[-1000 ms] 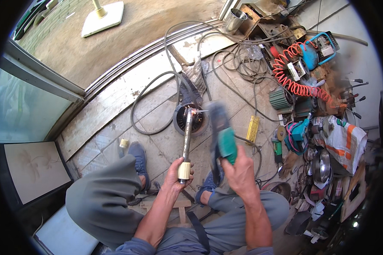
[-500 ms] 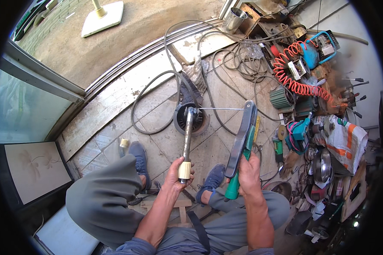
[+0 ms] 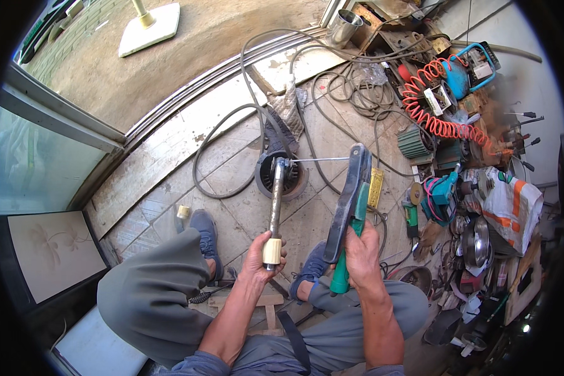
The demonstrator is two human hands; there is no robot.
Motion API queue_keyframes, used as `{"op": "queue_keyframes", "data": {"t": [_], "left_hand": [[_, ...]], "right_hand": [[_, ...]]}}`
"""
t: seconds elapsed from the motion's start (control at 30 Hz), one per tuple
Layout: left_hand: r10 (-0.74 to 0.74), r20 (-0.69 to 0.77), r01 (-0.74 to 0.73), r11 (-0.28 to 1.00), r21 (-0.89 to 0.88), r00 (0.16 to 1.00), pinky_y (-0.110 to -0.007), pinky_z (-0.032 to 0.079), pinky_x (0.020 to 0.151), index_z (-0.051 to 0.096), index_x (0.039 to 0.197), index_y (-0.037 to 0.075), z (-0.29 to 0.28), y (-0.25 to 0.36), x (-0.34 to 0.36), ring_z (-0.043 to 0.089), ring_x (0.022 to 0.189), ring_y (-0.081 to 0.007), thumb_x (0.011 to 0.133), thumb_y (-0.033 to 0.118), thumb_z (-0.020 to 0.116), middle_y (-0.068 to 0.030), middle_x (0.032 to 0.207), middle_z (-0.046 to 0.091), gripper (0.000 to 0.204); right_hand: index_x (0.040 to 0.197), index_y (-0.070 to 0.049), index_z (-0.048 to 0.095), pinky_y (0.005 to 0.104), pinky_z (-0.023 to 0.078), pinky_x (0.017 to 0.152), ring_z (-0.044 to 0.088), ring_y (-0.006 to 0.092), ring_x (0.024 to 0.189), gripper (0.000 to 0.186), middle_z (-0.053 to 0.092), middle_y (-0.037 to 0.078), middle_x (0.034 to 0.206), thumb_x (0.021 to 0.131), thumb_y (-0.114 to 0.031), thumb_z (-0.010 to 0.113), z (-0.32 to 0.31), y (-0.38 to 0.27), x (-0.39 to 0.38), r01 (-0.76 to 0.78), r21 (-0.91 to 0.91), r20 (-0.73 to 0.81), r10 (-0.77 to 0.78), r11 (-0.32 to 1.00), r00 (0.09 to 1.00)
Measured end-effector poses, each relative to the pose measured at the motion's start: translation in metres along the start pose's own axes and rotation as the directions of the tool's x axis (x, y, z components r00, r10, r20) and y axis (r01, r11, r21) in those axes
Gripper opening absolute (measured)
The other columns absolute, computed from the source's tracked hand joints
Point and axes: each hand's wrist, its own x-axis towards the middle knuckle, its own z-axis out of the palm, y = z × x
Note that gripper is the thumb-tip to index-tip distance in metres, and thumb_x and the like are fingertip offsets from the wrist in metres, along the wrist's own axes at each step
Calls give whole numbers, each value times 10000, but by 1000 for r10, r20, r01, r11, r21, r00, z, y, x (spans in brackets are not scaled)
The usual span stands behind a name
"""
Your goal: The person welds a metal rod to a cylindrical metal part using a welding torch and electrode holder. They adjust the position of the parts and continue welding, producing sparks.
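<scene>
My left hand (image 3: 258, 255) is closed around the lower end of a worn metal rod (image 3: 276, 203), just beside its pale ribbed sleeve (image 3: 272, 250). The rod's bent top end lies over a dark round pot-like part (image 3: 288, 183) with ribs inside, standing on the tiles. My right hand (image 3: 362, 250) grips the green handle of what looks like a welding electrode holder (image 3: 349, 203), which has a long black arm. From near its tip a thin straight rod (image 3: 323, 160) reaches left to the top of the metal rod; whether they touch is hard to tell.
Cables (image 3: 229, 119) loop over the tiled floor. To the right are a coiled orange air hose (image 3: 413, 103), a green motor (image 3: 413, 144), a teal power tool (image 3: 442, 199) and a white sack (image 3: 507, 210). A yellow strip (image 3: 375, 187) lies beyond my right hand.
The electrode holder has shifted slightly left and tilted, and more of the yellow strip shows behind it. My left hand and the metal rod stay in place.
</scene>
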Motion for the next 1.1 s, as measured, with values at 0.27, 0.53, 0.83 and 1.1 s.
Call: {"op": "queue_keyframes", "data": {"t": [0.27,0.53,0.83,1.1], "left_hand": [[24,-1,-24,1000,13,1000,-328,567,560,652,1062,101,6,0,-3,635,731,-209,919,381,700,-57,933,673,318],[-3,3,3,1000,-5,1000,-331,569,560,663,1049,97,4,0,0,639,729,-210,918,384,702,-53,924,675,318],[-12,9,12,1000,-8,1000,-334,572,566,662,1048,100,0,-1,1,645,736,-214,914,391,710,-52,934,680,324],[4,-31,-4,1000,23,1000,-323,563,546,658,1042,96,1,-1,1,643,731,-215,918,402,705,-56,930,677,334]], "right_hand": [[1026,-8,551,267,451,413,559,119,462,189,621,53,672,1053,-194,573,4,-1,0,-9,-23,0,9,1000,1000],[1027,-12,549,269,458,409,559,118,455,233,619,53,669,1053,-238,600,4,2,1,10,-44,1,-10,999,1000],[1031,-13,549,268,458,408,561,118,455,249,617,48,666,1052,-254,607,5,3,2,28,-39,5,-28,999,1000],[1033,-9,549,269,456,408,561,120,455,233,616,50,665,1052,-235,600,4,4,2,7,-56,0,-7,998,1000]]}}
